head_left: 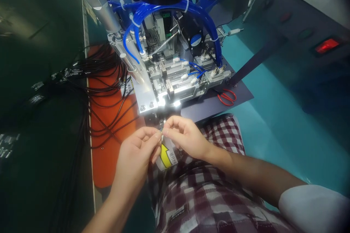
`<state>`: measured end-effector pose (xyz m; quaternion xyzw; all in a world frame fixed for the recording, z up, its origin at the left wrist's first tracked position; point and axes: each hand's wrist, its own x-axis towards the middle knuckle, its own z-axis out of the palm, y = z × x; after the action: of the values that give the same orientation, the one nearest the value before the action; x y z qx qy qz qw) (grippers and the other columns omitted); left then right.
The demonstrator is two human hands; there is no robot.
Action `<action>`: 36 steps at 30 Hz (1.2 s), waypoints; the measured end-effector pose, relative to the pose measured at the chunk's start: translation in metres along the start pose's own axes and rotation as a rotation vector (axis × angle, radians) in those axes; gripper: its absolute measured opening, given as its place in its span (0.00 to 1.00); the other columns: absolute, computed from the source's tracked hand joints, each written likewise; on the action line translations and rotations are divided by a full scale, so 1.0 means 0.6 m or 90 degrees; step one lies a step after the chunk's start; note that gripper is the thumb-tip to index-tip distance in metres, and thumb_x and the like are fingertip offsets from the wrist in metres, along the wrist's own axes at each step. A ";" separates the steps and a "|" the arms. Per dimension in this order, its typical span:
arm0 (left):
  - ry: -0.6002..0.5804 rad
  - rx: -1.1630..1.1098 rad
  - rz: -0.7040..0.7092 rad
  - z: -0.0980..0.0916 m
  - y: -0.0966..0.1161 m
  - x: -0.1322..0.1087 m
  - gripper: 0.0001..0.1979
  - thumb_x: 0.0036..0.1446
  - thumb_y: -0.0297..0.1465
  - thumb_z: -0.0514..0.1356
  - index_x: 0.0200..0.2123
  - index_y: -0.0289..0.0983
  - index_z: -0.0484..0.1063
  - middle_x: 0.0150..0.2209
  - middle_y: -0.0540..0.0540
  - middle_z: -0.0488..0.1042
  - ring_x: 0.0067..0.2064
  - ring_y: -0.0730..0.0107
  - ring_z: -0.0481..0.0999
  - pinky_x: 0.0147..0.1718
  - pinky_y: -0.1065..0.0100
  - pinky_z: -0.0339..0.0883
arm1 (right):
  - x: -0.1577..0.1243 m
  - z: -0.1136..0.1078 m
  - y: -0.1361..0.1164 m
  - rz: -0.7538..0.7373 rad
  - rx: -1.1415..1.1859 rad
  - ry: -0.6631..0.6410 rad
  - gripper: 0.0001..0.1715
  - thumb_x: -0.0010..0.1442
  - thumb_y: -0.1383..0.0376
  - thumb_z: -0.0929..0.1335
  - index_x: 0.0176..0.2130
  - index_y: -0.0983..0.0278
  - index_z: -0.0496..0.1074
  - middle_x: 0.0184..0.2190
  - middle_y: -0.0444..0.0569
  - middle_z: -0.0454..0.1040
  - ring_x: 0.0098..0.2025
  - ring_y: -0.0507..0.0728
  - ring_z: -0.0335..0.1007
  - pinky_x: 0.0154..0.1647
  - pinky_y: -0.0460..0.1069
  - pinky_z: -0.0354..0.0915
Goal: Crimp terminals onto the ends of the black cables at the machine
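Note:
My left hand (142,145) is closed in a pinch, its thumb and fingertips meeting the fingertips of my right hand (184,134). The right hand is pinched too. Between the fingertips shows a tiny, thin piece, too small to name. Both hands are just in front of a lit pneumatic machine (177,87) with metal slides and blue air hoses. Below the fingers, a white label with a yellow arrow (165,156) is partly covered by the left hand.
Black cables (106,91) with metal ends lie across an orange board (105,164) on the left. Red-handled scissors (227,97) rest on the dark base plate (243,96) to the right. A metal post (104,11) rises at the machine's left. A red lit switch (327,46) is at far right.

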<state>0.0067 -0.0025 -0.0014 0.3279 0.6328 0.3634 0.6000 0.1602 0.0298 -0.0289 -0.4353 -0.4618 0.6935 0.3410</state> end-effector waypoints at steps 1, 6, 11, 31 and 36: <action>0.000 0.005 -0.002 -0.001 0.000 0.000 0.13 0.57 0.40 0.66 0.29 0.37 0.72 0.14 0.56 0.61 0.19 0.78 0.55 0.20 0.73 0.50 | 0.001 -0.002 -0.001 0.014 -0.007 -0.013 0.12 0.59 0.59 0.72 0.32 0.62 0.67 0.16 0.35 0.60 0.17 0.48 0.53 0.18 0.45 0.51; -0.007 0.022 -0.009 -0.007 -0.001 0.000 0.15 0.56 0.42 0.66 0.27 0.37 0.71 0.13 0.55 0.60 0.18 0.78 0.55 0.20 0.73 0.51 | 0.002 -0.020 -0.024 -0.071 -0.206 -0.054 0.12 0.65 0.60 0.66 0.31 0.62 0.68 0.20 0.39 0.64 0.22 0.49 0.57 0.23 0.46 0.52; -0.016 0.062 -0.007 -0.011 -0.003 0.003 0.15 0.56 0.43 0.66 0.29 0.37 0.72 0.14 0.55 0.61 0.18 0.78 0.54 0.19 0.73 0.49 | 0.005 -0.033 -0.047 -0.214 -0.433 -0.101 0.11 0.66 0.64 0.66 0.31 0.62 0.63 0.25 0.39 0.65 0.26 0.49 0.56 0.29 0.47 0.51; -0.065 0.053 -0.060 -0.020 0.011 0.006 0.18 0.48 0.46 0.69 0.27 0.37 0.73 0.15 0.56 0.58 0.18 0.80 0.53 0.19 0.74 0.49 | 0.018 -0.050 -0.038 -0.113 -0.258 -0.174 0.16 0.71 0.59 0.60 0.32 0.62 0.64 0.25 0.40 0.65 0.28 0.50 0.59 0.31 0.46 0.57; -0.072 0.044 -0.060 -0.017 0.009 0.008 0.17 0.48 0.45 0.70 0.28 0.37 0.74 0.16 0.57 0.55 0.18 0.81 0.51 0.18 0.75 0.48 | 0.014 -0.049 -0.040 -0.171 -0.339 -0.210 0.13 0.69 0.61 0.64 0.32 0.63 0.65 0.25 0.39 0.64 0.27 0.49 0.58 0.31 0.46 0.54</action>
<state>-0.0039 0.0039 0.0007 0.3381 0.6249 0.2933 0.6397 0.1853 0.0556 -0.0147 -0.3260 -0.7289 0.5587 0.2243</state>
